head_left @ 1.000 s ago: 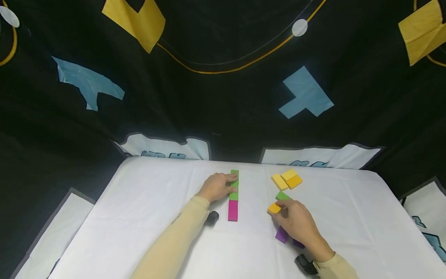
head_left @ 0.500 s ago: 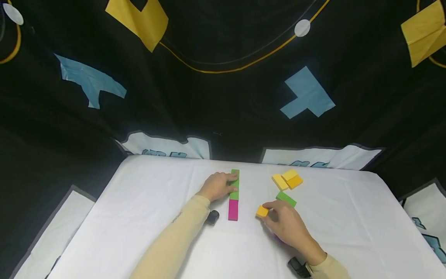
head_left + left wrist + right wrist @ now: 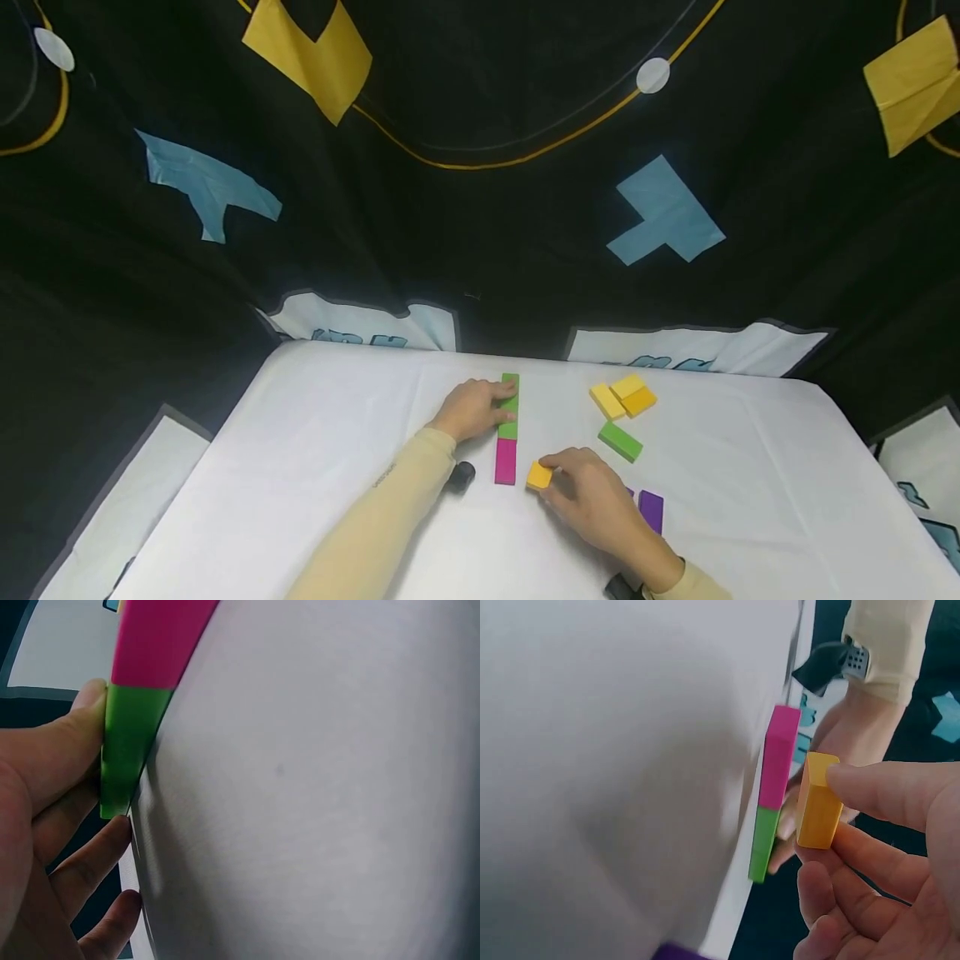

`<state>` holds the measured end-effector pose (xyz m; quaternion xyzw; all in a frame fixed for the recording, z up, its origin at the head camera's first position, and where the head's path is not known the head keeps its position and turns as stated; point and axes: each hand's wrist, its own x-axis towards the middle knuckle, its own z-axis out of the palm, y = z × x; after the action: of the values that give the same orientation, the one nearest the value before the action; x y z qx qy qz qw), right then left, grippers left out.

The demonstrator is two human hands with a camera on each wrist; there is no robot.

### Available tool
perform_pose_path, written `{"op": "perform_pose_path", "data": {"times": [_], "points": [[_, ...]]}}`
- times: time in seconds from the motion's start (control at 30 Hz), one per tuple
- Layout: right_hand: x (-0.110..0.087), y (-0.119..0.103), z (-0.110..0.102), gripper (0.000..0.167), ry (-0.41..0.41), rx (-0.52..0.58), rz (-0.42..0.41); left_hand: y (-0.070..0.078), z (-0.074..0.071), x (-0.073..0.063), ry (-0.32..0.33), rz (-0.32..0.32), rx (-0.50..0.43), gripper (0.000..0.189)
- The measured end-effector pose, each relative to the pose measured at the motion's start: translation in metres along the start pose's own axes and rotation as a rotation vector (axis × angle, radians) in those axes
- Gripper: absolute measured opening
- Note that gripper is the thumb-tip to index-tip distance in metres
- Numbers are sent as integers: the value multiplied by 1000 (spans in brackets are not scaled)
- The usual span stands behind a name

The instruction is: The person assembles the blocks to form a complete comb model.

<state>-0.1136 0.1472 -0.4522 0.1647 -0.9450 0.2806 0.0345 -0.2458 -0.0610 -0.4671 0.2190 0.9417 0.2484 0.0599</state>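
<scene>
In the head view a magenta block point(image 3: 506, 462) lies end to end with a green block point(image 3: 508, 428), forming a straight row pointing away from me. My left hand point(image 3: 471, 409) holds the green part from its left side, thumb point(image 3: 71, 742) against it in the left wrist view, the lower fingers spread below. My right hand point(image 3: 596, 498) pinches a yellow-orange block point(image 3: 820, 802) between thumb and fingers. That block is just right of the magenta block's near end in the head view.
Three yellow blocks point(image 3: 624, 396) lie together at the back right, a loose green block point(image 3: 620, 441) in front of them. Purple blocks point(image 3: 651, 510) lie beside my right hand, one mostly hidden behind it. White cloth point(image 3: 285, 442) covers the table; a dark patterned curtain point(image 3: 465, 250) hangs behind.
My right hand has carried the yellow-orange block leftward and toward me, close to the magenta block, uncovering the loose green block and a purple one. The left hand keeps its place on the green part.
</scene>
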Motion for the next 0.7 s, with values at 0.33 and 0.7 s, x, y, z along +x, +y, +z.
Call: {"op": "perform_pose_path", "data": {"times": [0.33, 0.7], "points": [[-3, -11, 10, 29, -79, 14, -77, 1, 1, -7, 10, 14, -1, 48], [3, -18, 16, 30, -111, 9, -118, 2, -1, -3, 11, -2, 8, 49]]}}
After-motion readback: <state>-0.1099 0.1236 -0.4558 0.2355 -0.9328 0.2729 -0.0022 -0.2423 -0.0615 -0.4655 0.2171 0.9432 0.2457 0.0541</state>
